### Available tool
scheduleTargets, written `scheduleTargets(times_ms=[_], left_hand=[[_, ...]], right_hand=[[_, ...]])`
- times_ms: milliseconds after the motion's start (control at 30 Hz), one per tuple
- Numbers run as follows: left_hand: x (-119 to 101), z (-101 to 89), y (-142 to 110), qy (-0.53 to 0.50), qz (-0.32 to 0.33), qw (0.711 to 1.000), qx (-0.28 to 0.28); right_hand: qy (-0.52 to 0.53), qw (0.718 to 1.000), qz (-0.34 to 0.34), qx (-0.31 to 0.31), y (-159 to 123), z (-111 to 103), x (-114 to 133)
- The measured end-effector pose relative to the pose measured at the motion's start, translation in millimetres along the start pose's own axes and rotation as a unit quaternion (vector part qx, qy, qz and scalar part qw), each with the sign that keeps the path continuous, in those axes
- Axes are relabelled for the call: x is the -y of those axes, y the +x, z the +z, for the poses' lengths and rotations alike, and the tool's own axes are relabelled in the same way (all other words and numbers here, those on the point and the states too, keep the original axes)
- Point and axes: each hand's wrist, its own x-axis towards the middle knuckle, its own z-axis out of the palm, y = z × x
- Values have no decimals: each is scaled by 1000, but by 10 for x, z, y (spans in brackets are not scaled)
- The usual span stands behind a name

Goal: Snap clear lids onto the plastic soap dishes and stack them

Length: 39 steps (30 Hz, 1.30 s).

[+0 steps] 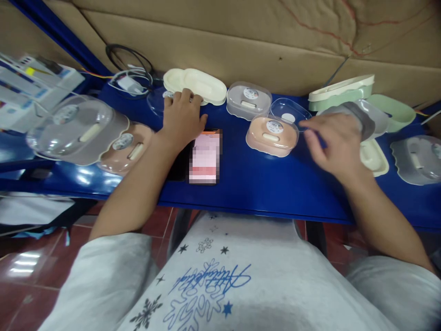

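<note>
Blue table (248, 193) carries containers (248, 100) mostly towards its back edge, probably for easy reach, right hand (332, 145) blurred beside peach box (272, 138) mid-table, finger state can't tell, left hand (182, 115), fingers slightly apart, over clear lid (155, 102) near back edge.

The right hand (332, 142) is near a peach box (272, 145).

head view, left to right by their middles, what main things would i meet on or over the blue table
Large grey lidded box, left peach lidded box, left hand, phone, middle grey lidded box, middle peach lidded box, right hand, right grey lidded box.
</note>
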Motion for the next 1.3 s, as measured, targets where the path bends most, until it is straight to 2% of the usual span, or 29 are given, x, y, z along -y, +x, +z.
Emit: scheduleTargets(times_ms=[100, 200, 300, 500, 600, 700, 767, 900, 1067, 1200, 1300], left_hand=[[9, -1, -10, -17, 28, 999, -13], [-6, 15, -21, -25, 50, 998, -30], [-24, 25, -17, -29, 56, 997, -36], [-31, -40, 11, -68, 73, 994, -33], [-104, -96, 0, -29, 65, 997, -36], [-191, -129, -5, 30, 27, 999, -20], [-228, -138, 2, 35, 13, 999, -19], [-298, -176, 3, 27, 23, 999, -40], [-510, -304, -74, 0, 56, 997, -51], [-713, -422, -130, -21, 64, 997, -42], [-845, -477, -154, -5, 74, 997, -21]], right_hand=[[-78, 991, 103, -30, 37, -142, -243], [-136, 977, 163, 21, 56, -180, -471], [-160, 968, 179, 65, 61, -149, -563], [-165, 972, 133, 101, 22, -111, -432], [-192, 961, 131, 149, 3, -101, -355], [-201, 944, 149, 215, 15, -63, -297], [-196, 939, 161, 233, 28, -27, -277], [-196, 943, 164, 212, 24, 11, -282], [-167, 956, 181, 157, 18, -75, -236], [-135, 967, 198, 85, 40, -155, -171], [-117, 976, 183, 14, 22, -202, -179]])
